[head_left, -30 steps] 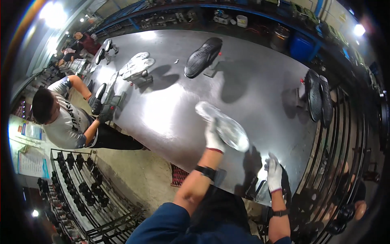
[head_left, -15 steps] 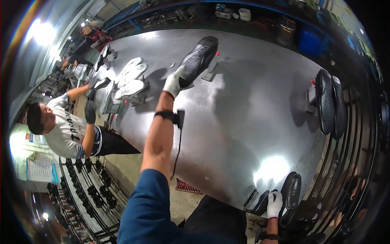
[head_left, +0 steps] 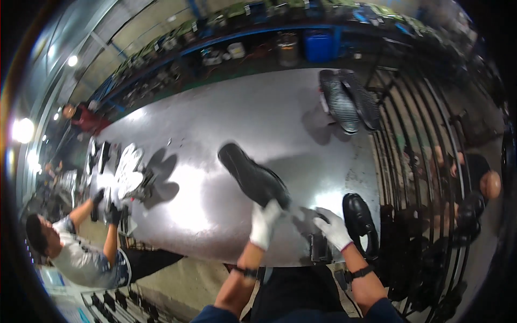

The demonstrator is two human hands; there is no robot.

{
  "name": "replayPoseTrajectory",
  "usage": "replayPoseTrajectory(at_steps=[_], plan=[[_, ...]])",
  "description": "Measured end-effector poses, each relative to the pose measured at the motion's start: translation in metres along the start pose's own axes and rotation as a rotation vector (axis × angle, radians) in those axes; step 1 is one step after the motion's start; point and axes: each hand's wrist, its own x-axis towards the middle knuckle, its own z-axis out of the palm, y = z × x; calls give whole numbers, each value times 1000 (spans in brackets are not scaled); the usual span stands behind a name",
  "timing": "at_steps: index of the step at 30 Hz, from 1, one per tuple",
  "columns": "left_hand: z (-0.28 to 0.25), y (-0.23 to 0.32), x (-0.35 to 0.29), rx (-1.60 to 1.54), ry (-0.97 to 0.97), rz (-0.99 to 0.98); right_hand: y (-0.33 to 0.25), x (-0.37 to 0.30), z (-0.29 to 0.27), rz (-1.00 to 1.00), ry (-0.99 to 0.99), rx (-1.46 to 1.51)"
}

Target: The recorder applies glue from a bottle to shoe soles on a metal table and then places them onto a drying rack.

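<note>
My left hand (head_left: 265, 222), in a white glove, grips a black shoe (head_left: 253, 175) by its near end and holds it over the metal table (head_left: 226, 113). The shoe is slanted, and its far end points away to the left. To the right, my right hand (head_left: 333, 230), also gloved in white, is closed with a small dark thing at its fingers that I cannot make out. Just below that hand a black block-like object (head_left: 320, 247) sits at the table's near edge. Beside it on the right rests a glossy black shoe (head_left: 360, 218).
Two black shoes, ribbed soles showing (head_left: 340, 102), are at the far right corner. White shoes (head_left: 129, 169) stand on the left, where a co-worker (head_left: 81, 250) in dark gloves works. A black barred rack (head_left: 414, 156) borders the right side. A blue bin (head_left: 318, 46) stands behind the table.
My left hand has drawn the black shoe from the table's far side toward me. My right hand has moved off the shoe edge and leftward. The view has turned to the right.
</note>
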Motion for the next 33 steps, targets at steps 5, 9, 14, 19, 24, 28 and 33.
replayPoseTrajectory(at_steps=[5,9,14,19,24,28,33], plan=[[-19,-120,-19,-190,279,-217,-32,2,-63,264,-310,615],[8,-167,59,-244,20,-169,-13,-59,-85,286,-324,389],[52,-148,83,827,-329,250,7,-129,-32,272,-111,465],[62,-139,40,895,-561,309,11,-181,-19,260,-21,455],[88,-148,21,1167,-340,244,-65,-158,-35,309,190,-179],[111,-120,18,-455,-321,-661,-114,-90,-10,40,304,-425],[108,-65,-68,101,-220,183,-40,-155,26,-352,581,-517]])
